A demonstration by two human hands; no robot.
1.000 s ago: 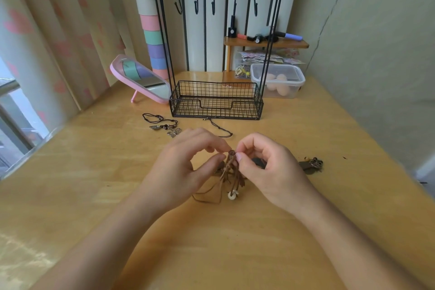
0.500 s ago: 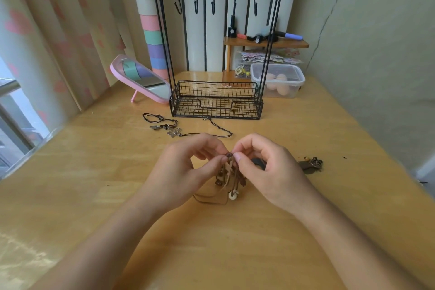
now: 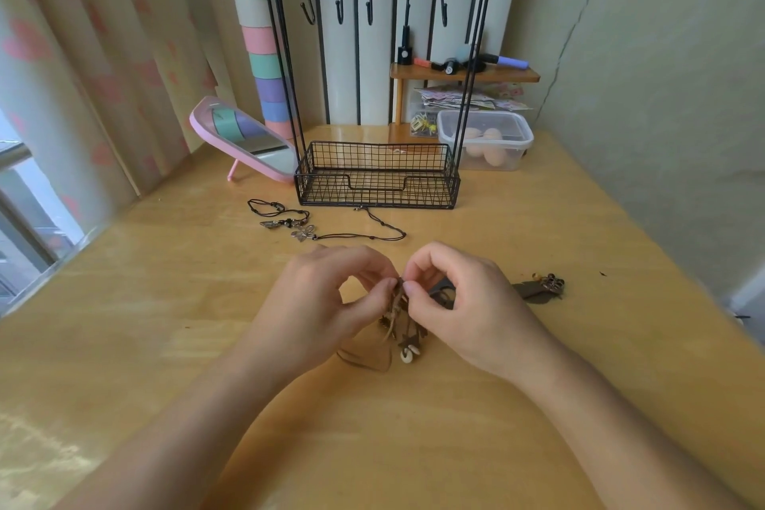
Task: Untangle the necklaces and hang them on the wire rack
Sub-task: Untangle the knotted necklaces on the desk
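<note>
While left hand (image 3: 327, 304) and right hand (image 3: 470, 313) pinch the brown necklace tangle (image 3: 398, 325), the clear box (image 3: 525, 143) holds pale eggs (image 3: 482, 139).

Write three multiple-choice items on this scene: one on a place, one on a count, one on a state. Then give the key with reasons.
1. Where is the flower-pendant necklace relative to the wire rack?
A. in its basket
B. on the table in front of it
C. inside the clear box

2. How many hooks hang from the rack's top bar?
A. three
B. five
C. seven

3. What holds the brown tangle?
A. left hand and right hand
B. the left hand alone
C. nothing

Key: 1 B, its cord lies flat on the wood before the basket. 2 B, five hang along the bar, all bare. 3 A, both hands' fingertips pinch its top.
</note>
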